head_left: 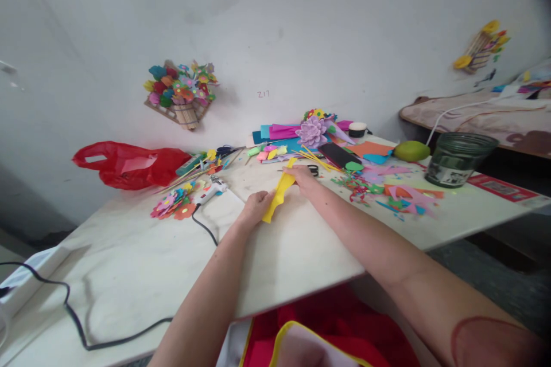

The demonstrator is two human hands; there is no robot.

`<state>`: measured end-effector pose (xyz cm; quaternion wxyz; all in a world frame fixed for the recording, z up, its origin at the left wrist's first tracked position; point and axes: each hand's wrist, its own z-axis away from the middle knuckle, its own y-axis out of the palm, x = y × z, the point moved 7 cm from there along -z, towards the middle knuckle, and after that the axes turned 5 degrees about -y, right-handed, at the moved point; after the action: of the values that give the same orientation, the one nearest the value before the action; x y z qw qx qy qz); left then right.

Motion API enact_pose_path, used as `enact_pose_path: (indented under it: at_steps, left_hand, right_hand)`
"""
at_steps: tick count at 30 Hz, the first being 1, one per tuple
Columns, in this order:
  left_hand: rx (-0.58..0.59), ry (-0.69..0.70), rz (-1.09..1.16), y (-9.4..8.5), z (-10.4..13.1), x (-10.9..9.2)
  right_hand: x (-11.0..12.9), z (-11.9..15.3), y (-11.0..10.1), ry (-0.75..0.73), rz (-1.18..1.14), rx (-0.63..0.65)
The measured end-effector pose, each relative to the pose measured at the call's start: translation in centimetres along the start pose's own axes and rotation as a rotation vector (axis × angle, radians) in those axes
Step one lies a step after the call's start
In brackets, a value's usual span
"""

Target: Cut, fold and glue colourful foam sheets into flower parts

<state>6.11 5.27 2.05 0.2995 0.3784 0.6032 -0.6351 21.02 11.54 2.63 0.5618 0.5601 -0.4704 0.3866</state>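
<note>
A long yellow craft strip (279, 189) with a wavy cut edge is stretched between my two hands over the middle of the table (301, 252). My left hand (257, 206) pinches its near, lower side. My right hand (300, 178) grips the strip closer to its far end, with the fingers closed. Just beyond my right hand lie dark-handled scissors (313, 170), partly hidden by it. To the left of my hands rests a white glue gun (210, 190) with a black cord. Several thin yellow strips (318, 157) lie behind my right hand.
Stacked foam flowers (172, 203) and a red plastic bag (129, 165) are at left. Coloured scraps (404, 198), a dark phone (339, 156), a green fruit (412, 151) and a dark glass jar (456, 157) occupy the right. A lilac flower (312, 131) sits at the back.
</note>
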Motion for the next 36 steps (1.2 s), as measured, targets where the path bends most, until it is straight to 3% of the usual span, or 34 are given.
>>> enact_pose_path:
  at_steps: [5,10,20,27,33,36]
  left_hand:
    - [-0.06,-0.037,-0.122,-0.5,-0.2,0.2]
    - [-0.036,-0.028,-0.177,-0.5,0.0,-0.1]
    - [0.114,0.013,-0.075,0.1,0.9,-0.7]
    - [0.176,0.034,-0.071,0.2,1.3,-1.0]
    - [0.067,0.018,-0.033,-0.9,1.5,-1.2]
    - [-0.064,-0.014,0.063,-2.0,1.0,-0.5]
  right_hand:
    - [0.0,-0.2,-0.1,-0.032,-0.023,-0.001]
    - [-0.1,-0.3,-0.2,-0.058,-0.035,-0.005]
    - [-0.4,-2.0,-2.3,-0.048,-0.077,-0.143]
    - [0.2,-1.8,-2.7,-0.085,-0.06,-0.166]
    - [0.5,-2.2,-4.2,-0.066,-0.079,-0.25]
    - [0.1,-2.2,-3.4,-0.031,-0.076,-0.151]
